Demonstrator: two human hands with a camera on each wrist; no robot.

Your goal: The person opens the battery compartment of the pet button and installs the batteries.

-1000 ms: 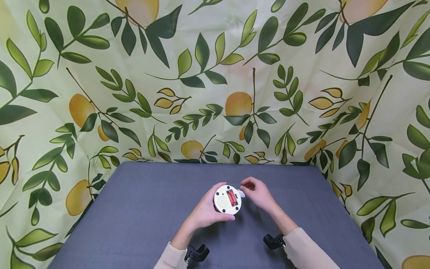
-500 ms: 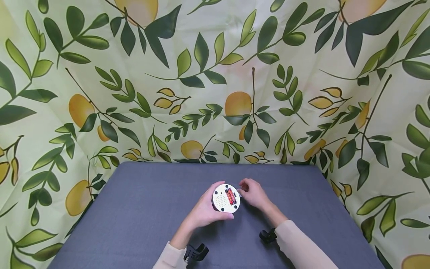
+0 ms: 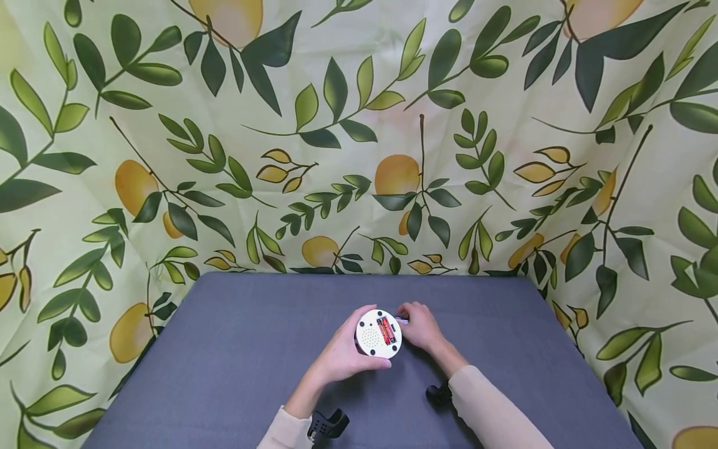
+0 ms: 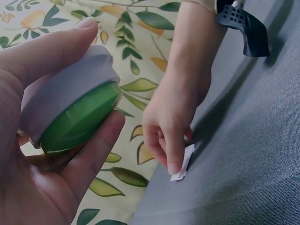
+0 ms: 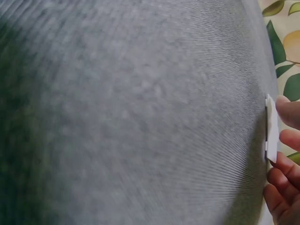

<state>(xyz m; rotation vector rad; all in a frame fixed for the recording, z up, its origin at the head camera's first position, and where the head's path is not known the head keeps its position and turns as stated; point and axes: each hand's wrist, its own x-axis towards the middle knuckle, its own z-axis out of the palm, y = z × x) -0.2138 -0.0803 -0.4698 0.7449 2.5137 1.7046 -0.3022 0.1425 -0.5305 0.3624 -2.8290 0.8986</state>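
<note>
Over the last second the left side of my feed has hardly moved. The left hand (image 3: 346, 353) holds the round white device (image 3: 368, 342) up over the grey table (image 3: 252, 355), fingers and thumb curled about its rim, with the underside facing the head camera. The compartment there is open and the red batteries (image 3: 387, 331) sit in it. From the left wrist I also see the device's green part (image 4: 82, 119), turned away from the head view.

The change is on the right. The right hand (image 3: 421, 326) has come down and in a little toward the device, and the thin white cover (image 5: 271, 129) it pinches between thumb and fingers has turned: a second ago the head view caught its pale face, now just a narrow sliver beside the rim. The left wrist view shows it apart from the device.

For the work in hand, I read this as the cover being re-angled while off; the compartment is still uncovered.
</note>
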